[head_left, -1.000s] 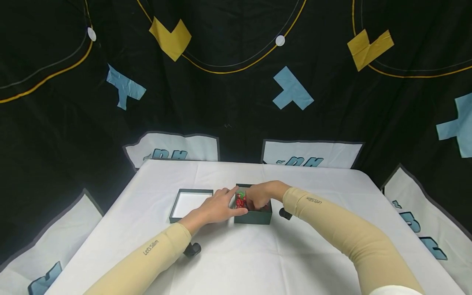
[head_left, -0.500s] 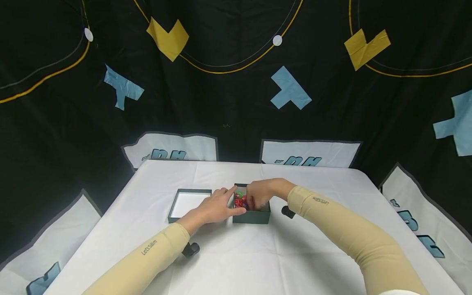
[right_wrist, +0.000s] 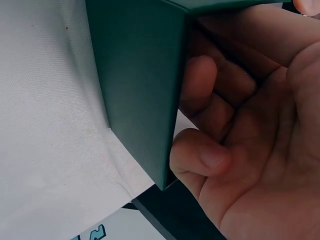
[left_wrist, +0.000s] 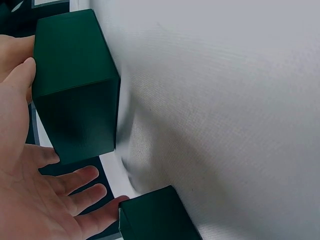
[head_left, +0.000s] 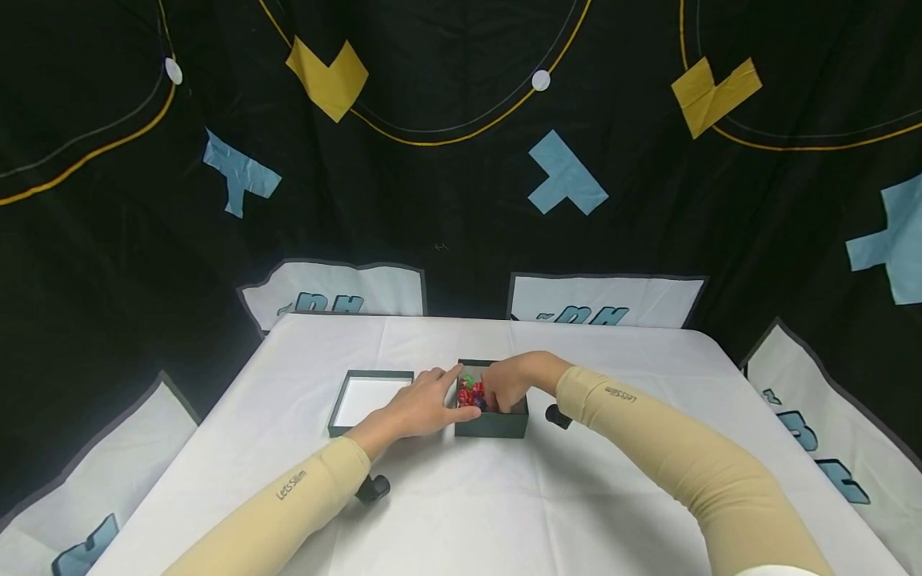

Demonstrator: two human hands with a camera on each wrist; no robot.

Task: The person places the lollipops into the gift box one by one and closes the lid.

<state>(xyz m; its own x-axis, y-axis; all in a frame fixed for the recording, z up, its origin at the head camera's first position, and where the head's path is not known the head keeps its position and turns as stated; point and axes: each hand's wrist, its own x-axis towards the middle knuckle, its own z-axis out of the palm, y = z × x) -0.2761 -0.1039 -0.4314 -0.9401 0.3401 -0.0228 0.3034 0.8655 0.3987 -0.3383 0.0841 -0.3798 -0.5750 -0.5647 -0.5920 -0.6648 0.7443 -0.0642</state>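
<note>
A dark green open box (head_left: 491, 426) stands on the white table, with small shiny red and green pieces (head_left: 471, 390) in its left part. My left hand (head_left: 423, 404) spans the box's left side, its thumb at the near corner and its index finger at the far corner. In the left wrist view the other fingers (left_wrist: 80, 200) extend past the box. From the right, my right hand (head_left: 507, 382) reaches down into the box with bent fingers. Its palm (right_wrist: 265, 145) shows beside the box wall in the right wrist view; I cannot tell whether the hidden fingertips hold a piece.
A matching lid (head_left: 363, 398) with a white inside lies to the left of the box, partly behind the left hand. White cloth covers the table (head_left: 461, 512). A black curtain (head_left: 432, 208) with tape shapes hangs behind it.
My right hand shifts slightly within the box, moving a little right and then back left. The left hand keeps its place at the box's left side.
</note>
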